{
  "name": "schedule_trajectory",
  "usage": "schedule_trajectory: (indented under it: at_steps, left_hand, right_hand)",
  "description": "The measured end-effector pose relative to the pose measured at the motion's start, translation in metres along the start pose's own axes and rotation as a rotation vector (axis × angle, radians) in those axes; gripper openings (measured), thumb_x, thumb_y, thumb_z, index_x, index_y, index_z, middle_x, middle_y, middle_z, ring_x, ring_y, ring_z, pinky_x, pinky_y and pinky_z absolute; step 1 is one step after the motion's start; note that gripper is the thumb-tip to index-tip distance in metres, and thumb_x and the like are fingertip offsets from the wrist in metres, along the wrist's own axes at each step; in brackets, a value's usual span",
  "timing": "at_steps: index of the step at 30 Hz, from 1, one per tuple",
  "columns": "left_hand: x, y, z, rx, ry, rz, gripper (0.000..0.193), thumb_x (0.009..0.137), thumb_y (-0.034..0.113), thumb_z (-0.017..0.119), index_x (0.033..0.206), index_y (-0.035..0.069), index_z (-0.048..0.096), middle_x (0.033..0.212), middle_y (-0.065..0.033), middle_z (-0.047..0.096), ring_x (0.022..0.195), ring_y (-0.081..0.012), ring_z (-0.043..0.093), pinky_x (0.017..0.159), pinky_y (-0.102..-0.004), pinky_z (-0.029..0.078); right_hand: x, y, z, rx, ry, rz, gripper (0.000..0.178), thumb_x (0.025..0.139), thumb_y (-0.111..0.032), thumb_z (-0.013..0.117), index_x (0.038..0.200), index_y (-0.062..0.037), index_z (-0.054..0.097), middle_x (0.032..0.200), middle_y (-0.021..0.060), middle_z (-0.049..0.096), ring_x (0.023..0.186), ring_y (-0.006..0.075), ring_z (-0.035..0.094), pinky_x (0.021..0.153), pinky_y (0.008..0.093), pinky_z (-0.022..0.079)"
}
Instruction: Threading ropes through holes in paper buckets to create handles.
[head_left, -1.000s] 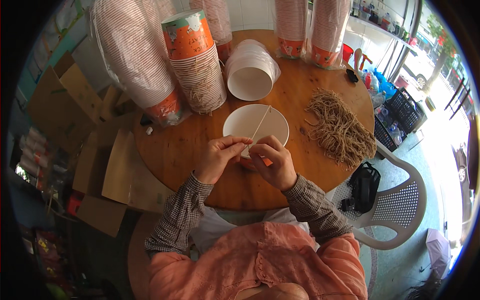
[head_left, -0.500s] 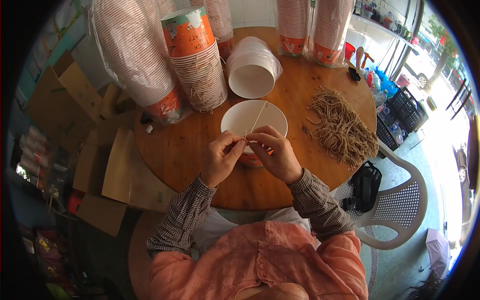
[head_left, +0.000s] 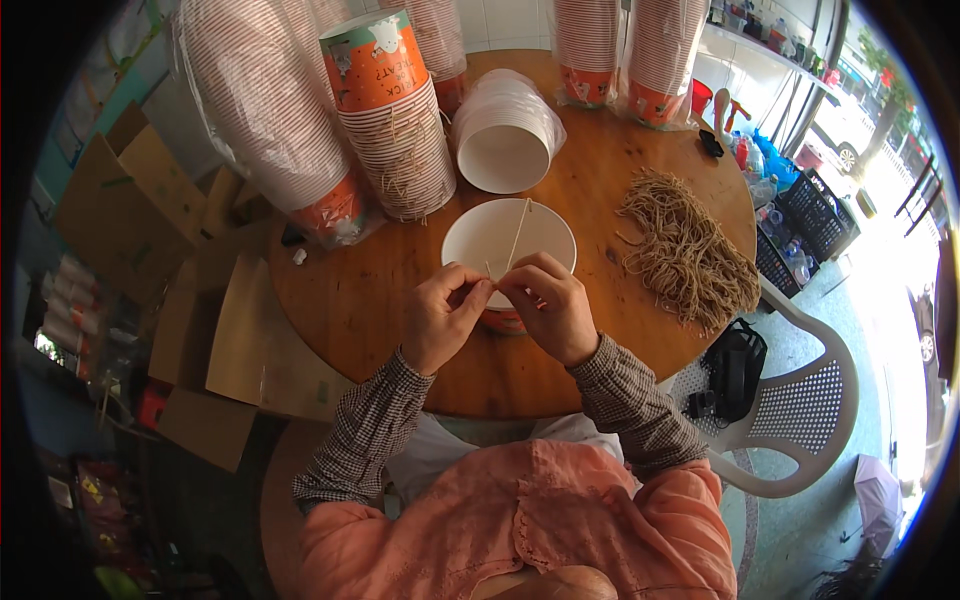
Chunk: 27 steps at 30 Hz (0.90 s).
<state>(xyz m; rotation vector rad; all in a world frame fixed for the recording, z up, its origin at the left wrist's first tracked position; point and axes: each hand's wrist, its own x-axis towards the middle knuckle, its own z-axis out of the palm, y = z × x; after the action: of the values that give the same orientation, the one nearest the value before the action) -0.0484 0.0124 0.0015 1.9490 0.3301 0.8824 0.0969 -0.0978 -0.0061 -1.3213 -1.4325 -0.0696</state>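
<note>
A paper bucket (head_left: pixel 480 222), white inside and orange outside, stands mouth up on the round wooden table in front of me. A thin beige cord (head_left: pixel 518 232) runs from its far rim across the mouth toward my fingers. My left hand (head_left: pixel 446 312) is closed in a pinch at the near rim, on the cord's near end. Close beside it, my right hand (head_left: pixel 552 308) pinches the cord too, fingertips almost touching those of the left. What lies right between the fingertips is too small and covered to make out.
A heap of beige cords (head_left: pixel 685 250) lies on the right of the table (head_left: pixel 480 385). Stacked orange buckets (head_left: pixel 385 110) and plastic-wrapped stacks (head_left: pixel 265 110) line the far side. Nested white buckets (head_left: pixel 505 155) lie beyond mine. A plastic chair (head_left: pixel 800 410) stands right, cardboard boxes (head_left: pixel 245 330) left.
Both hands stay pinched at the near rim. My right hand has shifted slightly, and the cord across the mouth stands a little steeper. The bucket has hardly moved.
</note>
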Motion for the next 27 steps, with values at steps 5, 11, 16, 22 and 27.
schedule_trajectory:
  at_steps: [5,11,16,22,27]
  left_hand:
    - [0.002,0.012,0.007,-0.077,0.093,-0.088,0.007,0.090,0.006,0.062,0.092,-0.001,0.064,0.074,0.0000,0.062,0.067,-0.0042,0.058,0.059,-0.0206,0.047]
    - [0.000,0.008,0.007,0.026,0.081,-0.058,0.007,0.089,0.003,0.062,0.095,0.001,0.065,0.077,-0.0015,0.063,0.067,-0.0062,0.060,0.060,-0.0218,0.048]
    - [0.002,0.005,0.007,0.105,0.087,0.047,0.008,0.085,0.002,0.065,0.093,0.001,0.067,0.081,-0.0058,0.065,0.069,-0.0117,0.063,0.061,-0.0241,0.050]
    - [0.002,0.012,0.007,0.169,0.093,0.077,0.009,0.083,0.001,0.068,0.091,0.002,0.067,0.081,-0.0072,0.065,0.068,-0.0143,0.064,0.061,-0.0252,0.050]
    - [0.003,0.010,0.004,0.205,0.100,0.103,0.005,0.085,0.002,0.065,0.090,0.001,0.066,0.080,-0.0052,0.064,0.066,-0.0118,0.062,0.059,-0.0240,0.049]
  right_hand:
    - [0.000,-0.009,-0.003,0.037,0.013,0.034,0.011,0.081,0.002,0.065,0.091,-0.0020,0.063,0.091,0.0075,0.061,0.067,0.0174,0.063,0.058,0.0264,0.053]
    - [-0.002,-0.006,-0.003,0.037,-0.002,0.021,0.011,0.082,0.002,0.064,0.092,-0.0012,0.062,0.089,0.0083,0.061,0.066,0.0173,0.063,0.056,0.0267,0.053]
    - [-0.002,-0.007,-0.003,0.037,0.009,0.030,0.011,0.082,0.003,0.063,0.093,-0.0009,0.062,0.088,0.0085,0.061,0.065,0.0166,0.063,0.054,0.0260,0.052]
    - [-0.002,-0.006,-0.002,0.047,0.008,0.036,0.010,0.083,0.002,0.063,0.093,-0.0008,0.061,0.087,0.0084,0.061,0.065,0.0164,0.063,0.054,0.0257,0.052]
    - [-0.001,-0.009,-0.001,0.043,-0.002,0.049,0.011,0.083,0.002,0.062,0.094,-0.0012,0.060,0.085,0.0087,0.061,0.066,0.0175,0.064,0.055,0.0262,0.053]
